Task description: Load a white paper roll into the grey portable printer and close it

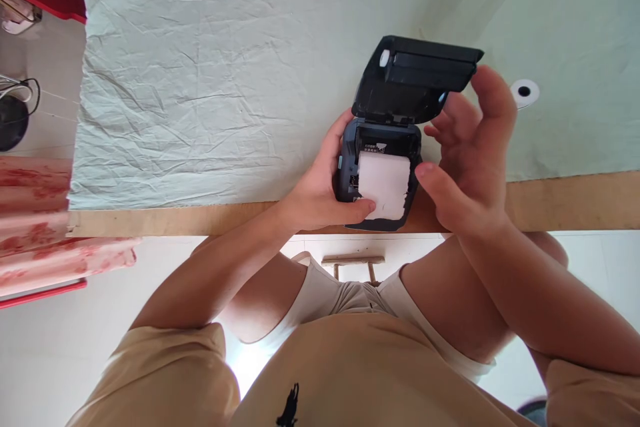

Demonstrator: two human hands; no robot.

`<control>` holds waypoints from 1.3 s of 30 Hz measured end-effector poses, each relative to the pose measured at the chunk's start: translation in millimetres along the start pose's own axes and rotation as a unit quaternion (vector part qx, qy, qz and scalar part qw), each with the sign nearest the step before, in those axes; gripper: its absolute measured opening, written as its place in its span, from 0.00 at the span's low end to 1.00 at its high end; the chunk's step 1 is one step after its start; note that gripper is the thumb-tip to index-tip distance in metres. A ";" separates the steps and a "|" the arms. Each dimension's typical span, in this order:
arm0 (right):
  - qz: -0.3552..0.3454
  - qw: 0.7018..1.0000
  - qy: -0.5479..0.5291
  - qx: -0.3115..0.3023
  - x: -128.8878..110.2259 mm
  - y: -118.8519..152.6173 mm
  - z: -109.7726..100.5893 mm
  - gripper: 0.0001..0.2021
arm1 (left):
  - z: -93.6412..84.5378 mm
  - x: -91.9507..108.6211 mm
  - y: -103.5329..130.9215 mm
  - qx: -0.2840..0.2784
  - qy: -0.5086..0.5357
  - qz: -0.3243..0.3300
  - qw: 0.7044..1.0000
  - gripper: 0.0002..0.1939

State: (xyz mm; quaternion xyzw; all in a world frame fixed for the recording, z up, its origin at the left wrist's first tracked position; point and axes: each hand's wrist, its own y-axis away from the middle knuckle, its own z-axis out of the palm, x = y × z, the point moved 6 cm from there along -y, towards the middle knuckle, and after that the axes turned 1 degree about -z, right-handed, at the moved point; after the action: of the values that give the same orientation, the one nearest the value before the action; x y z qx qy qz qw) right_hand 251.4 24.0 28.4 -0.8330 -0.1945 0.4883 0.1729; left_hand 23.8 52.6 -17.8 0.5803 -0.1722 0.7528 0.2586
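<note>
A small dark label printer (345, 173) is held at the table's front edge, its black lid (420, 70) raised. Inside lies a white paper roll (384, 180) with ragged edges. My left hand (320, 190) grips the printer from the left, its thumb resting on the lower left of the paper. On the right, my right hand (475, 160) has its fingers apart, the thumb tip by the printer's right side and the index fingertip at the lid's right corner.
A white ring-shaped roll (525, 92) with a dark centre lies right of my right hand on the pale green cloth (225, 80). The wooden table edge (575, 203) runs across the front. Left of the table are pink patterned fabric (40, 233) and a dark round object (13, 121).
</note>
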 end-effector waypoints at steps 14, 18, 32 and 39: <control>0.022 0.997 0.029 -0.065 11.1 10.0 22.0 0.38 | 0.6 7.9 2.8 0.075 0.035 -0.029 0.996 0.51; 0.025 0.996 0.053 -0.068 10.1 8.9 22.1 0.37 | 2.2 9.2 2.6 0.072 0.037 -0.045 0.996 0.46; 0.023 0.999 0.018 -0.042 13.3 12.1 21.7 0.36 | 7.5 10.4 -7.5 0.106 0.121 -0.031 0.987 0.43; 0.042 0.997 -0.036 -0.061 17.4 14.0 18.7 0.45 | 14.3 23.6 -11.9 0.095 0.132 -0.040 0.986 0.28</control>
State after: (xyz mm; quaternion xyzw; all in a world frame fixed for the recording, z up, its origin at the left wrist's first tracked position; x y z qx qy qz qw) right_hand 244.9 22.3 0.1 -0.8311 -0.1944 0.5124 0.0940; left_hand 37.5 58.7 8.3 0.5045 -0.0408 0.8248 0.2522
